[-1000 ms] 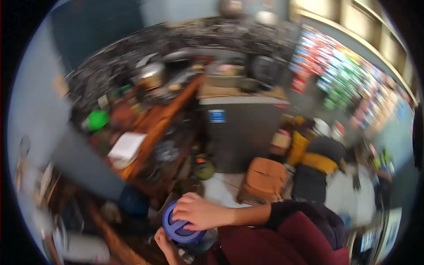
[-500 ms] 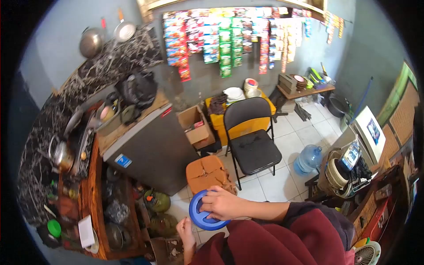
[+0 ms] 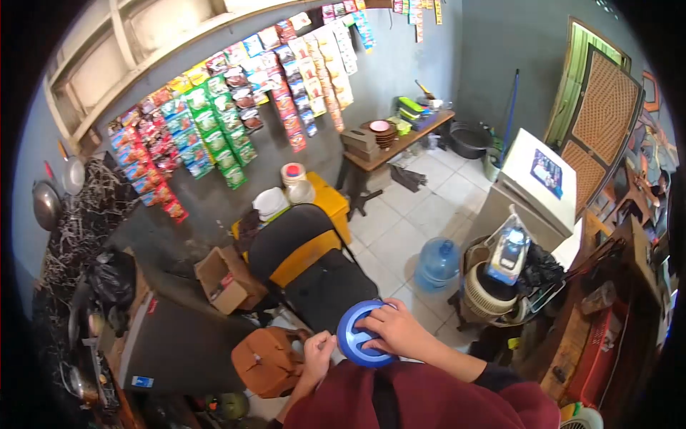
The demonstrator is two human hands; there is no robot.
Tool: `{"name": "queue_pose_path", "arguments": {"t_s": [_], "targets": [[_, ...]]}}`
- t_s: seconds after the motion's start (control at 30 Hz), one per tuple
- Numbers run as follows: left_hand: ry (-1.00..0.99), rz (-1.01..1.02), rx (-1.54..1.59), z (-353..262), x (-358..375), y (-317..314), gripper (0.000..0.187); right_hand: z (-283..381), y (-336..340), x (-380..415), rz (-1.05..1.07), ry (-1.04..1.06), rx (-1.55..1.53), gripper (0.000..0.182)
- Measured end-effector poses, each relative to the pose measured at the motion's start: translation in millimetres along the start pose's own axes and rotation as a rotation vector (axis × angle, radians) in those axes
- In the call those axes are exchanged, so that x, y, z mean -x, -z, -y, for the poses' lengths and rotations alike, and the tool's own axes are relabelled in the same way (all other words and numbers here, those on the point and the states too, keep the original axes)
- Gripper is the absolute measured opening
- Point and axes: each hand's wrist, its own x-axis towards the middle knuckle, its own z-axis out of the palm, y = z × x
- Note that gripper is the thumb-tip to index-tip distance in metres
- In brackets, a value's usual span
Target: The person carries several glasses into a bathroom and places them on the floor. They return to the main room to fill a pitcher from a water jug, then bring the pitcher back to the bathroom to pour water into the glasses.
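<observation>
A round blue lid or container top (image 3: pixel 350 343) is close to my body at the bottom middle. My right hand (image 3: pixel 391 327) lies over it, fingers curled into its recessed top and gripping it. Just left of the rim is my left hand (image 3: pixel 319 352), its fingers curled together; whether they pinch anything is too small to tell. What lies under the blue top is hidden.
A black folding chair (image 3: pixel 325 286) stands just ahead, with a brown bag (image 3: pixel 264 361) to the left. A blue water jug (image 3: pixel 437 263) is on the tiled floor. Farther right are a fan (image 3: pixel 491 289) and a white cabinet (image 3: pixel 539 182).
The view has swung to the right, so the room appears shifted left. My left hand is now higher beside the blue top, which my right hand still grips.
</observation>
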Motion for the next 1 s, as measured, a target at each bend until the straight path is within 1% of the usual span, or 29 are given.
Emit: {"name": "queue_pose_path", "arguments": {"t_s": [0.03,0.07,0.1,0.13,0.2,0.23,0.27,0.3,0.33,0.37,0.4,0.47,0.53,0.57,0.6,0.63,0.67,0.73,0.77,0.8,0.87,0.9,0.93,1.0], "targets": [[0.035,0.109,0.028,-11.8,-15.7,-11.4,0.022,-12.9,9.1,6.9,-0.016,-0.037,0.061,0.025],[0.040,0.112,0.048,-13.1,-30.1,-27.0,0.022,-25.2,17.2,12.7,-0.034,-0.069,0.120,0.025],[0.029,0.158,0.065,-11.5,-42.5,-40.9,0.022,-32.7,27.8,16.5,-0.083,-0.084,0.118,0.025],[0.017,0.205,0.078,-11.3,-54.3,-52.6,0.022,-39.8,36.0,21.4,-0.070,-0.090,0.123,0.025],[0.016,0.261,0.105,-13.3,-80.5,-75.1,0.022,-55.1,50.2,30.3,-0.153,-0.199,0.173,0.022],[0.050,0.364,0.114,-10.9,-95.7,-86.2,0.023,-63.4,56.2,34.8,-0.209,-0.221,0.174,0.023],[0.083,0.470,0.122,-11.7,-110.7,-98.0,0.023,-70.6,62.5,39.3,-0.213,-0.234,0.184,0.023],[0.030,0.523,0.193,-18.5,-124.3,-112.6,0.025,-78.2,69.0,44.2,-0.251,-0.296,0.182,0.023],[0.024,0.541,0.199,-14.3,-138.2,-125.6,0.025,-87.2,74.5,48.4,-0.290,-0.356,0.182,0.024],[0.024,0.643,0.175,-4.9,-155.2,-139.0,0.025,-98.3,78.1,50.9,-0.331,-0.381,0.190,0.024],[0.023,0.745,0.145,-8.4,-173.9,-149.7,0.026,-109.8,82.8,51.3,-0.344,-0.391,0.203,0.024],[-0.007,0.807,0.113,-18.1,-206.0,-169.5,0.025,-132.8,92.1,48.0,-0.411,-0.479,0.254,0.022],[0.011,0.780,0.102,-19.1,-239.6,-190.5,0.025,-162.5,100.7,35.6,-0.451,-0.516,0.288,0.021],[-0.062,0.744,0.177,-13.2,-258.7,-201.3,0.025,-179.9,104.6,28.0,-0.457,-0.541,0.275,0.022],[-0.068,0.758,0.174,-12.6,-277.7,-204.4,0.025,-198.0,109.8,19.0,-0.461,-0.563,0.262,0.023],[0.011,0.763,0.166,-16.0,-299.1,-205.4,0.026,-218.4,114.4,10.7,-0.397,-0.608,0.193,0.029],[0.084,0.762,0.155,-18.5,-324.6,-206.1,0.026,-241.6,121.8,-6.5,-0.409,-0.602,0.206,0.029],[0.117,0.776,0.128,-7.5,-368.6,-199.6,0.026,-280.9,131.6,-41.6,-0.265,-0.637,0.054,0.037],[0.151,0.747,0.128,-6.4,-385.0,-196.4,0.026,-302.4,135.7,-59.0,-0.181,-0.594,0.062,0.041],[0.169,0.711,0.132,-4.3,-406.4,-195.1,0.026,-321.8,139.7,-77.4,-0.159,-0.569,0.075,0.041],[0.134,0.656,0.147,10.7,-445.7,-190.5,0.026,-357.5,139.1,-111.5,-0.117,-0.469,0.063,0.039],[0.090,0.603,0.130,22.5,-460.9,-189.1,0.026,-373.1,137.8,-126.8,-0.082,-0.393,0.117,0.040],[0.053,0.547,0.109,22.4,-472.7,-187.8,0.027,-387.1,141.1,-140.4,-0.052,-0.366,0.107,0.040],[0.117,0.444,0.088,12.2,-488.9,-180.1,0.025,-406.7,145.7,-170.9,0.012,-0.263,0.125,0.040]]}}
